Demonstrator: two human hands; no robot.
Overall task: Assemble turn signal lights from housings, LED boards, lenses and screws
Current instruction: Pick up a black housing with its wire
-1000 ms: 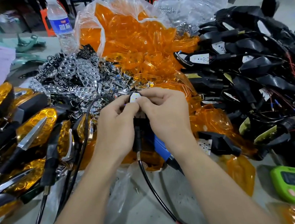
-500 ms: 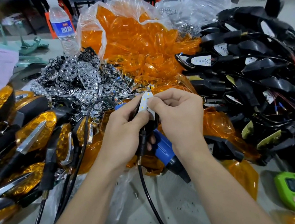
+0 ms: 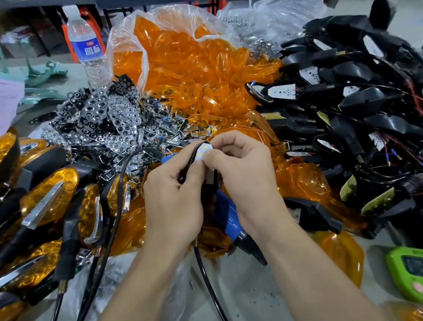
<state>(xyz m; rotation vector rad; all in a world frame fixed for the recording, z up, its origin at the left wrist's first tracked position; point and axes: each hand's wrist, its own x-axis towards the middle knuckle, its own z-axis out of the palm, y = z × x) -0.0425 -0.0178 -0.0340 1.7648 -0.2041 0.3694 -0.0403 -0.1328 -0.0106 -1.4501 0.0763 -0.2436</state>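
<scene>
Assembly workshop: bench heaped with amber lenses (image 3: 182,65), black housings (image 3: 358,105).

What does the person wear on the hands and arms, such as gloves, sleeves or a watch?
Nothing that shows. The left hand and the right hand are bare, without gloves or rings. The left forearm and the right forearm are bare too: no sleeve, watch or band in view down to the picture's edge.

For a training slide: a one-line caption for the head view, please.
Left hand grips a housing, right hand pinches its LED board, amid piles of lenses and finished lights.
</scene>
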